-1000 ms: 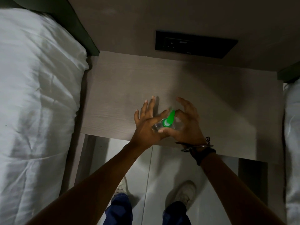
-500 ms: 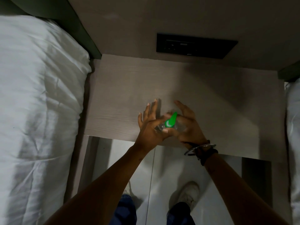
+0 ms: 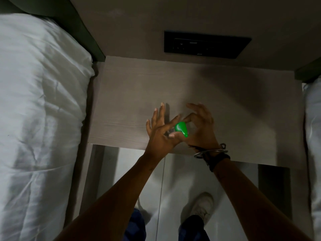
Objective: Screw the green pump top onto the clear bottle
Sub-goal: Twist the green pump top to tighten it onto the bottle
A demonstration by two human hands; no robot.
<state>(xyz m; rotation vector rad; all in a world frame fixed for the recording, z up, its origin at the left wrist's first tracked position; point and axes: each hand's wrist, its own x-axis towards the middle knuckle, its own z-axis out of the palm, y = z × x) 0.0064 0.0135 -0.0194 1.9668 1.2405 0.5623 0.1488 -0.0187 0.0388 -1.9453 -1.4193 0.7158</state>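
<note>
The green pump top (image 3: 181, 129) sits on the clear bottle (image 3: 171, 130), just above the near edge of the wooden nightstand (image 3: 132, 94). Its nozzle points down and to the right. My left hand (image 3: 159, 132) pinches the pump's base between thumb and index finger, with the other fingers spread. My right hand (image 3: 201, 126) cups the bottle from the right, its index fingertip touching the pump. My hands hide most of the bottle.
A bed with white sheets (image 3: 40, 119) runs along the left, and another white bed edge (image 3: 312, 136) lies at the right. A black switch panel (image 3: 205, 44) is set in the wall behind. My shoes (image 3: 202, 207) stand on pale floor below.
The pump nozzle has swung from pointing up-right to pointing down-right. Both hands stay on the bottle and shifted slightly in their grip.
</note>
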